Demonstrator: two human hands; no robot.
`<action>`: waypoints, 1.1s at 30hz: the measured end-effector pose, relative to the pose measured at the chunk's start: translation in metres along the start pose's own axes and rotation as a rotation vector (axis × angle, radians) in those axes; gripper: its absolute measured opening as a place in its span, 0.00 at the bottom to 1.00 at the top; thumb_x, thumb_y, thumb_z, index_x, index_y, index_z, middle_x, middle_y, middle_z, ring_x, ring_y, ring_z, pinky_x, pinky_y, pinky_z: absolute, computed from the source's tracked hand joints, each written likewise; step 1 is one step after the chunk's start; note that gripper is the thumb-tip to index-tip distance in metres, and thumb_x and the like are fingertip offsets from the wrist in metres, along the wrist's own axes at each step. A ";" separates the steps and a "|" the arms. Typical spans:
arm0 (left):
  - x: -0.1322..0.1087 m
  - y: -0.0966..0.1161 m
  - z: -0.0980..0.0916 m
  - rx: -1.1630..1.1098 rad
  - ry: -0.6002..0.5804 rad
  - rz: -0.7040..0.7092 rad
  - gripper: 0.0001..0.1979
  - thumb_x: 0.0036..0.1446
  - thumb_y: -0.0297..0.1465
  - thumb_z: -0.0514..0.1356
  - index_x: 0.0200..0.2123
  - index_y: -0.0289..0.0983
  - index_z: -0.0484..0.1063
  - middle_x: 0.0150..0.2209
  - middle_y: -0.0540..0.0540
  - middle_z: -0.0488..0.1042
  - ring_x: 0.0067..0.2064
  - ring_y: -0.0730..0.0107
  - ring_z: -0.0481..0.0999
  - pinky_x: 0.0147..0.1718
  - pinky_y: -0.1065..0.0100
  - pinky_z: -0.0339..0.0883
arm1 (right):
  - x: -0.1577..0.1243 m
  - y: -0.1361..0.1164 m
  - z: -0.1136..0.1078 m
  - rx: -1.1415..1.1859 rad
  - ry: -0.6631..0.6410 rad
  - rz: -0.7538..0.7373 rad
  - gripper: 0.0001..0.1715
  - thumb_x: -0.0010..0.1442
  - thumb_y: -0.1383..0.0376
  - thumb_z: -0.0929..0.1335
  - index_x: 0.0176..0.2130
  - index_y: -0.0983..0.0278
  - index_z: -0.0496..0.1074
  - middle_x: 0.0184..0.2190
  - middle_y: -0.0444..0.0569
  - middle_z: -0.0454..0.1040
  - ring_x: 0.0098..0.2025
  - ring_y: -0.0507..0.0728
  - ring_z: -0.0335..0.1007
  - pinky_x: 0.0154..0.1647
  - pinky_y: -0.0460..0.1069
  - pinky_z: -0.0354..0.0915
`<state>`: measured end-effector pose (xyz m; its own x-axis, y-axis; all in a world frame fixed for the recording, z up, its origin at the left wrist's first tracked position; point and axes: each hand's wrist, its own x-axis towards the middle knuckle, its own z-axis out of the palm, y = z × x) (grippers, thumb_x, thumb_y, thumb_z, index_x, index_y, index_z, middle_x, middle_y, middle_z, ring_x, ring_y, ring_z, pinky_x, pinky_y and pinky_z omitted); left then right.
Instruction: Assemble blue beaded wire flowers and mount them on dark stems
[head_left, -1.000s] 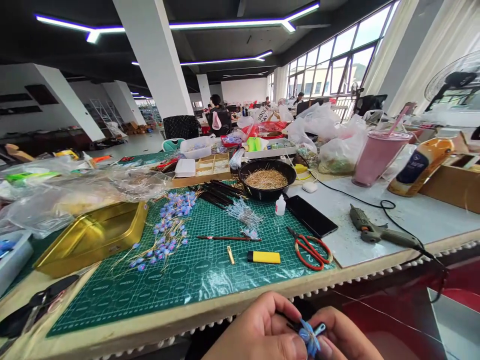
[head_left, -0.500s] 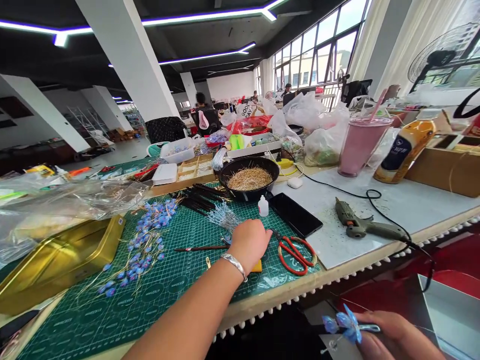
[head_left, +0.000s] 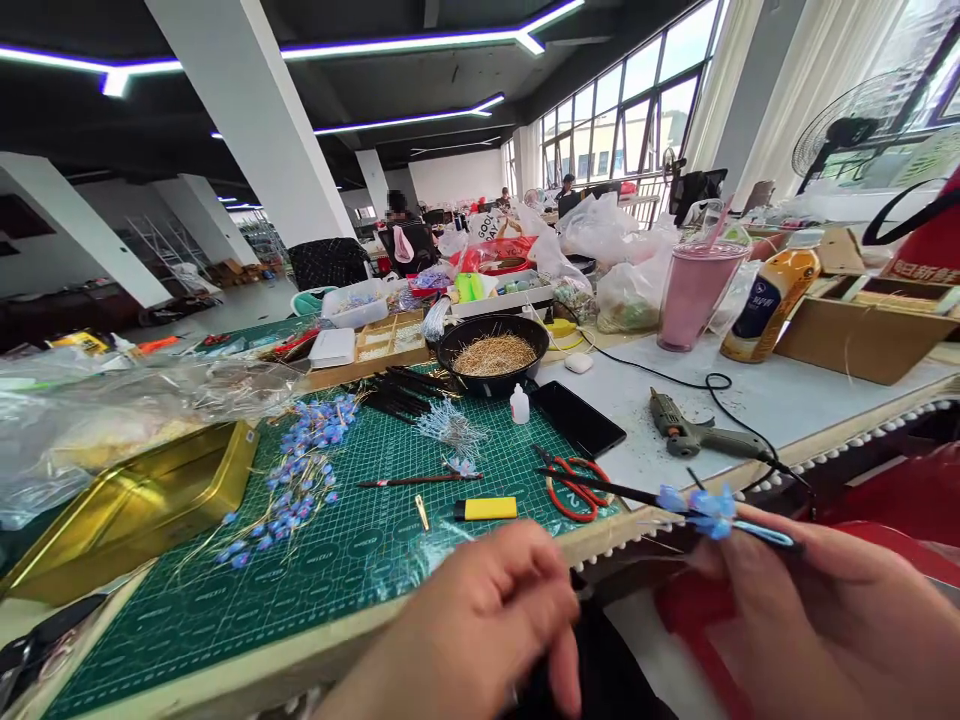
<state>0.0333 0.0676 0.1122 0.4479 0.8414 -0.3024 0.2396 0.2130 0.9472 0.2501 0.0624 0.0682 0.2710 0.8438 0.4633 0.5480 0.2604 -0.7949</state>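
My right hand (head_left: 817, 600) pinches a dark hair stick (head_left: 600, 486) that carries blue petal flowers (head_left: 711, 512) and a light blue loop near its end. The stick points left, past the scissors. My left hand (head_left: 495, 610) hangs in front of the table edge with its fingers curled in. Whatever those fingers may hold is hidden. On the green cutting mat (head_left: 225, 640) beyond it lie a yellow lighter (head_left: 487, 509), a gold clip (head_left: 422, 512) and red-handled scissors (head_left: 577, 487). Another dark stick (head_left: 420, 481) with a small pale flower lies behind the lighter.
Blue flower stems (head_left: 300, 480) spread beside a gold tin (head_left: 135, 500). Behind stand a black bowl (head_left: 450, 350) of gold pins, a small white bottle (head_left: 519, 405) and a phone (head_left: 577, 418). A glue gun (head_left: 697, 432), pink drink cup (head_left: 682, 300) and orange bottle (head_left: 772, 295) are right.
My left hand has drawn back from the mat toward me, uncovering the lighter. My right hand has risen with the flowered hair stick, which now shows at greater length.
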 end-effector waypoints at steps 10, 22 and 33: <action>-0.045 -0.041 0.021 -0.841 -0.289 -0.007 0.16 0.54 0.40 0.66 0.33 0.38 0.63 0.15 0.60 0.54 0.15 0.82 0.45 0.16 0.74 0.37 | -0.043 -0.049 0.038 0.165 -0.351 -0.499 0.07 0.59 0.71 0.65 0.33 0.58 0.65 0.26 0.46 0.76 0.25 0.54 0.72 0.19 0.45 0.66; -0.100 -0.057 0.006 0.647 0.206 0.328 0.13 0.59 0.29 0.53 0.23 0.40 0.56 0.19 0.54 0.55 0.22 0.73 0.50 0.21 0.67 0.41 | -0.055 -0.068 0.057 0.042 -0.075 -0.591 0.08 0.62 0.69 0.65 0.43 0.60 0.68 0.31 0.46 0.78 0.30 0.53 0.76 0.32 0.45 0.71; -0.142 -0.068 -0.002 1.241 0.941 0.591 0.10 0.56 0.20 0.50 0.33 0.40 0.66 0.25 0.50 0.74 0.25 0.66 0.72 0.27 0.67 0.60 | -0.067 -0.066 0.064 0.071 -0.063 -0.323 0.08 0.62 0.61 0.66 0.39 0.62 0.72 0.26 0.45 0.77 0.23 0.52 0.73 0.22 0.43 0.68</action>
<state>-0.0480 -0.0656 0.0910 0.1891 0.7404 0.6450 0.9371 -0.3323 0.1067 0.1450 0.0191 0.0647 0.0418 0.7388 0.6726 0.5402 0.5496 -0.6373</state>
